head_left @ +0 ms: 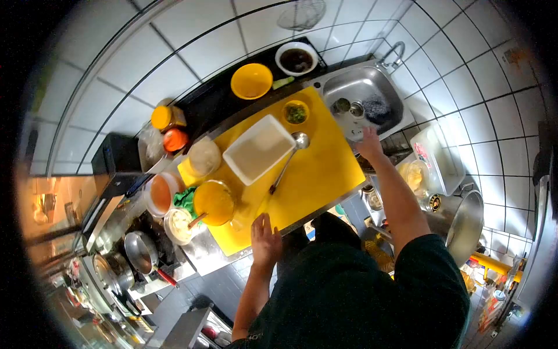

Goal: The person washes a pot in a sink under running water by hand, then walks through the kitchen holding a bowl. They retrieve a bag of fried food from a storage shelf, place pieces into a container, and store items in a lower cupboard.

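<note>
My left hand (265,241) hovers at the front edge of a yellow cutting board (314,183), fingers stretched out and holding nothing. My right hand (369,144) reaches to the near rim of the metal sink (340,87), fingers apart; whether it touches the rim I cannot tell. On the board lie a white rectangular tray (260,148) and a long-handled ladle (285,168), its bowl beside the tray's right corner. Behind them sits a small yellow bowl of chopped greens (296,112). A dark, speckled patch (376,109) is in the sink.
Left of the tray stand a round tub (203,156), a yellow container (214,202) and a tub of white food (179,225). Behind the board are a yellow bowl (251,81) and a white bowl of dark liquid (296,59). A large pot (465,227) stands at right.
</note>
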The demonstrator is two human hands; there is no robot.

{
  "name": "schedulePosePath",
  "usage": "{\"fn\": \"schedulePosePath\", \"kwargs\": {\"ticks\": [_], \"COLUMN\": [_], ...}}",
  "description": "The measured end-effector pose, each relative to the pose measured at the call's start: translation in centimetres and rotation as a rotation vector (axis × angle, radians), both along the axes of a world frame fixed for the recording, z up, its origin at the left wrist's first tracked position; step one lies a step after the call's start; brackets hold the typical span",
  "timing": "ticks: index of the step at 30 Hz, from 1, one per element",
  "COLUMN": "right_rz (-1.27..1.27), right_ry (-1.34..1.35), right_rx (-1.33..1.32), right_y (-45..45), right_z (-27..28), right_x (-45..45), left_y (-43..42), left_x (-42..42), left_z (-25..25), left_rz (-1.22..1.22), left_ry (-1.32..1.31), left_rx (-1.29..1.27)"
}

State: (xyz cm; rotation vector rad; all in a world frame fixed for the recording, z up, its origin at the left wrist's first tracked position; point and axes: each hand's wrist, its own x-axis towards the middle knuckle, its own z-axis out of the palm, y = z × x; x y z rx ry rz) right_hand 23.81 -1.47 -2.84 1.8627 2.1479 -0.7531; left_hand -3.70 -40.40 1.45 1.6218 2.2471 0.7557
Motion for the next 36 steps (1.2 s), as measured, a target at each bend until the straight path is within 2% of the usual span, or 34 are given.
{"fn": "schedulePosePath", "kwargs": {"ticks": [2,5,10,16,19,22,24,26,28,31,32,33,35,36], "right_rz": [0.006,-0.004,-0.133,-0.025,-0.08,-0.152,-0.104,0.089,-0.019,-0.049,-0.128,-0.206,-0.291,-0.299], "right_ry": [-0.009,0.063,0.129,-0.045,0.136,0.458,0.483,0.261,0.361,0.307,0.448,0.588,0.761,0.793], "right_rx": [0.006,0.016,0.072,0.106,0.207,0.352,0.411,0.468,0.248,0.139,0.101,0.064,0.049,0.069], "right_y": [1.4,4.3,8.4,14.0,15.7,17.6,17.8,17.3,17.7,17.3,17.6,18.3,18.7,18.0], "right_z": [-1.5,-4.4,-9.5,-18.4,-21.5,-24.4,-24.4,-23.8,-20.3,-18.1,-20.3,-24.9,-25.8,-23.9], "right_x": [-0.1,0.4,-0.3,0.5,-0.3,-1.8,-2.2,-2.0,-2.5,-2.3,-1.8,-0.9,0.0,0.2], "left_y": [2.9,6.1,7.1,7.3,7.5,7.8,7.7,7.7,7.6,7.7,7.8,7.8,7.9,8.0], "left_x": [1.9,3.7,4.3,4.4,4.5,4.4,4.4,4.4,4.4,4.5,4.5,4.5,4.5,4.6], "left_z": [-2.0,-4.2,-9.0,-9.4,-9.4,-9.6,-9.6,-9.9,-10.0,-9.9,-9.9,-9.7,-9.6,-9.5], "left_rz": [0.001,0.1,0.166,0.149,0.147,0.151,0.157,0.155,0.156,0.162,0.163,0.164,0.166,0.167], "left_ry": [0.048,0.218,0.369,0.392,0.412,0.41,0.408,0.401,0.395,0.391,0.391,0.391,0.394,0.393], "left_rx": [-0.128,-0.081,-0.183,-0.145,-0.166,-0.161,-0.181,-0.163,-0.157,-0.157,-0.153,-0.148,-0.144,-0.14]}}
